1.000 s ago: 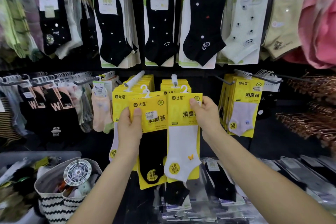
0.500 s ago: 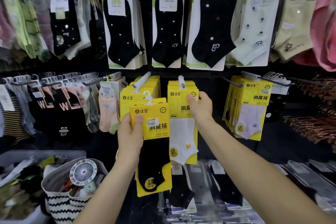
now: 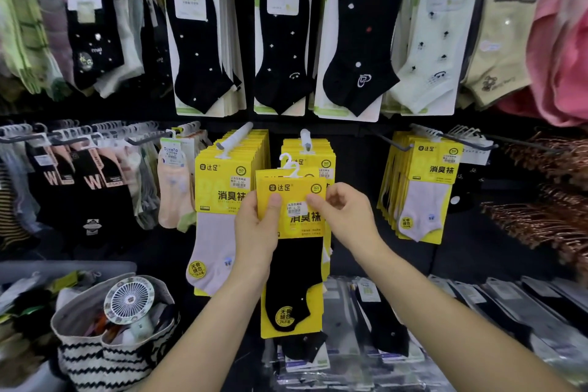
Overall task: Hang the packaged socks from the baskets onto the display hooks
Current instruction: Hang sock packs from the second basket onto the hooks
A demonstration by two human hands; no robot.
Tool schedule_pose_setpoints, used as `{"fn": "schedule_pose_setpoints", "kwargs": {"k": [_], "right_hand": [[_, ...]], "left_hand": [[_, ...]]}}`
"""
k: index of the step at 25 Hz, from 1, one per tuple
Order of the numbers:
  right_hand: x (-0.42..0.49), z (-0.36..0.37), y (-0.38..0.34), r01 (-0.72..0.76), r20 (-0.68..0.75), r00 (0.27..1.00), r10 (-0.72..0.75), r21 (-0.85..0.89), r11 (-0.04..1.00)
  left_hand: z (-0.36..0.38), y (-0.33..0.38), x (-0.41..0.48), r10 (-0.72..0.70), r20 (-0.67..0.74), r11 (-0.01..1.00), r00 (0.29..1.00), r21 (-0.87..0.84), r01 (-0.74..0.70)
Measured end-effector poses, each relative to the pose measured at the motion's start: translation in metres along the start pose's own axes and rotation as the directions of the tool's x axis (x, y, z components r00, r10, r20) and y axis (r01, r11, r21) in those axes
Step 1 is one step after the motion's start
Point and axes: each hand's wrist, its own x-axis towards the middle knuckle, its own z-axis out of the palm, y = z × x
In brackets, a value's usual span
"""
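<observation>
The left hand is closed round the left edge of a yellow sock pack, thumb laid on the card's front. The right hand is seen pinching the pack's upper right edge, thumb in front and fingers curled behind. The pack, which carries a black sock, is held upright at the centre of the view. At 12 o'clock a row of carded ankle socks is hung across the top of the wall. Below it, three yellow stacks are hung: a left stack at 9 o'clock from the pack, a middle stack directly behind it, and a right stack at 3 o'clock. A striped basket is set at 7 o'clock, with a small white fan lying in it. The middle display hook is found at 12 o'clock from the pack. The pack's white hanger is held just below that hook and is not threaded on it.
</observation>
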Motion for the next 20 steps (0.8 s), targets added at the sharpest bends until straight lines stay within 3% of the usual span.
{"fn": "schedule_pose_setpoints", "kwargs": {"k": [8,15,20], "right_hand": [[0.013,-0.018,0.009,-0.126,-0.126,0.979,0.162,0.252,0.959],[0.04,-0.002,0.001,-0.127,-0.15,0.977,0.154,0.175,0.976],[0.05,0.011,0.009,-0.184,-0.201,0.96,0.196,0.079,0.98]], "left_hand": [[-0.02,-0.001,0.011,0.023,-0.045,0.997,0.999,0.072,-0.019],[-0.064,0.005,0.021,0.078,-0.136,0.989,0.988,0.138,-0.059],[-0.057,0.002,0.011,0.013,-0.03,0.995,0.999,0.104,-0.01]]}}
